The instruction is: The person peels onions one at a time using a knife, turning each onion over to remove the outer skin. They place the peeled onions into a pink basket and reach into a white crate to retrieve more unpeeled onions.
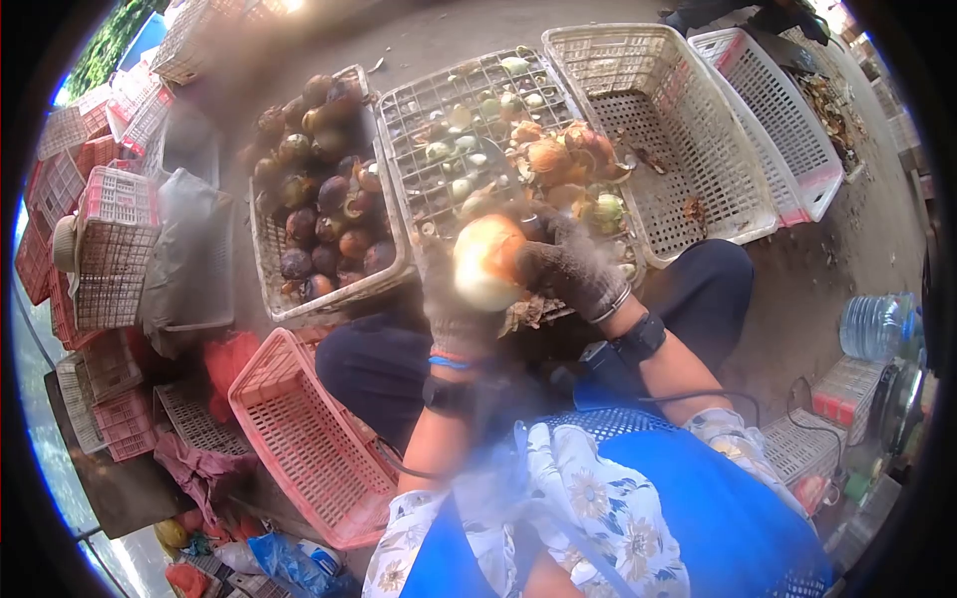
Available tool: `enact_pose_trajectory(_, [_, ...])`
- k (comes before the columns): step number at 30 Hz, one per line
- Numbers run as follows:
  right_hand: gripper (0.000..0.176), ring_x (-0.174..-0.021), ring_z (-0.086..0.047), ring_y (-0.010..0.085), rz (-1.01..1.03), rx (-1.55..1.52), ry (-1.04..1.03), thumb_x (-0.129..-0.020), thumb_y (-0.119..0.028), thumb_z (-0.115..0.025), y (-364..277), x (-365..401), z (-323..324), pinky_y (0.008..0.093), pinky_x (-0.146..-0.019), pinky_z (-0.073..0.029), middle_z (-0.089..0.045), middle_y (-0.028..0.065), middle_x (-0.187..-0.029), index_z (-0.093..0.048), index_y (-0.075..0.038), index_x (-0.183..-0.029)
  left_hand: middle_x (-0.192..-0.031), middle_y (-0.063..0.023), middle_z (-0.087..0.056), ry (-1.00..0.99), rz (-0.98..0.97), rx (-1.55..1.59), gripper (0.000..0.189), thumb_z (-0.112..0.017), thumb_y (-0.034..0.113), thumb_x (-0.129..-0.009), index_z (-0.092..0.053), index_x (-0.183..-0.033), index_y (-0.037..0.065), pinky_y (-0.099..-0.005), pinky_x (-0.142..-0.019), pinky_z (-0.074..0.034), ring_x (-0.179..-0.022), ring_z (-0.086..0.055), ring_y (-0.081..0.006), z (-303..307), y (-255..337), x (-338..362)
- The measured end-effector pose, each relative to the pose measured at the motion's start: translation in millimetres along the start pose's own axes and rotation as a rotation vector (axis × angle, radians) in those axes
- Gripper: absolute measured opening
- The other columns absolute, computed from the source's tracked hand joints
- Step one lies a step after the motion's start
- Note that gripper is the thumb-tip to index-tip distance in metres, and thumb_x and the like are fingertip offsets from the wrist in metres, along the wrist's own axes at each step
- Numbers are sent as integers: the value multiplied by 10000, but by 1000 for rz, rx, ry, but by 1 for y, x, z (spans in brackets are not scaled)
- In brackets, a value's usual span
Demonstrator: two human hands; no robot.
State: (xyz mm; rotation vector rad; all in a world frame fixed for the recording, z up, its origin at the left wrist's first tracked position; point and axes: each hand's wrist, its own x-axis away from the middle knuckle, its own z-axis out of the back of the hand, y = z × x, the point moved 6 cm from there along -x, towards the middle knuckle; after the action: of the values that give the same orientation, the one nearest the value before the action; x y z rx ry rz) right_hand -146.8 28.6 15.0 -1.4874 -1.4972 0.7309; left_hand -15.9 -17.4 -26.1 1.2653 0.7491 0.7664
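Observation:
A large, partly peeled onion (pixel 486 267) is held up between my hands, pale below and orange-brown on its upper side. My left hand (pixel 446 304), in a dirty knitted glove, is wrapped round its left and lower side. Gloved too, my right hand (pixel 583 267) presses its thumb and fingers against the right side of the onion; whether it also grips a small tool is hidden. Below them lies a grid-topped crate (pixel 404 110) strewn with onion skins (pixel 548 154) and small pale onion pieces (pixel 459 187). Blur softens the fingers.
A crate (pixel 334 297) of dark purple-brown, onion-like bulbs stands at left. To the right are a deep white crate (pixel 733 189) with skin scraps and another pink-edged crate (pixel 797 130). A pink crate (pixel 309 439) sits by my left knee. A water bottle (pixel 877 327) stands far right.

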Motion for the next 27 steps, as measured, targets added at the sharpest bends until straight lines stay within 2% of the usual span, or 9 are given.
enact_pose_trajectory(2, [587, -734, -610, 128, -99, -101, 99, -803, -250, -763, 12, 8, 8, 239, -614, -531, -644, 53, -965, -535, -54, -1307, -1290, -127, -579, 233, 72, -156, 613, -529, 548, -941, -476, -1351, 95, -460, -1003, -473, -1153, -581, -289, 15, 0, 3])
enact_pose_trajectory(8, [359, -571, -533, 82, -284, -425, 212, -919, -448, -596, 46, 19, 7, 204, -422, -374, -598, -9, -836, -622, -133, -1090, -1193, -145, -598, 99, -76, 326, 767, -816, 419, -758, -478, -1321, 21, -361, -920, -537, -1104, -602, -263, 7, 56, -5])
enact_pose_trajectory(10, [263, -537, -510, 76, -248, -230, 305, -920, -381, -627, 46, 20, 12, 214, -419, -370, -599, -23, -755, -644, -128, -990, -1169, -127, -603, 126, -51, -10, 743, -844, 311, -731, -481, -1304, 7, -337, -886, -550, -1079, -610, -229, 9, 57, -2])
enact_pose_trajectory(14, [210, -583, -569, 141, -204, 280, 278, -894, -223, -672, 5, 23, 2, 292, -508, -459, -598, 19, -706, -639, -26, -958, -1174, -116, -610, -33, 260, 260, 704, -841, 169, -696, -490, -1288, 20, -342, -877, -557, -1034, -634, -228, 19, 43, -5])
enact_pose_trajectory(15, [280, -683, -609, 196, 207, 707, 54, -864, -225, -693, -1, 16, -3, 341, -617, -494, -612, 69, -740, -630, 10, -1003, -1191, -127, -610, 21, 312, 533, 699, -809, 126, -713, -474, -1316, 16, -369, -895, -558, -1048, -639, -258, 15, 38, -1])
enact_pose_trajectory(18, [298, -762, -626, 246, 45, 788, 314, -844, -214, -691, -7, 33, 12, 378, -685, -501, -623, 107, -786, -634, -8, -1051, -1210, -137, -607, 60, 294, 819, 688, -771, 111, -747, -452, -1347, 5, -401, -916, -554, -1070, -638, -280, 17, 15, 2])
enact_pose_trajectory(23, [292, -861, -640, 373, 206, 1328, 45, -889, -269, -639, -29, 52, -12, 455, -733, -505, -647, 170, -870, -601, -33, -1056, -1195, -140, -619, 27, 344, 926, 654, -752, 106, -770, -460, -1346, 5, -418, -925, -552, -1081, -637, -287, 20, 10, 4])
enact_pose_trajectory(25, [299, -866, -642, 371, 192, 1355, 11, -888, -278, -638, -23, 55, -13, 456, -745, -506, -648, 169, -878, -604, -41, -1067, -1126, -133, -613, 120, 232, 706, 351, -626, 106, -894, -538, -1203, -36, -353, -854, -598, -990, -671, -242, 24, 19, 7])
enact_pose_trajectory(27, [306, -872, -644, 369, 179, 1382, -18, -887, -286, -637, -18, 57, -13, 458, -756, -506, -650, 168, -887, -607, -49, -1078, -1129, -131, -604, 147, 210, 586, 355, -632, 101, -900, -530, -1212, -33, -354, -850, -600, -992, -672, -246, 28, 13, 12])
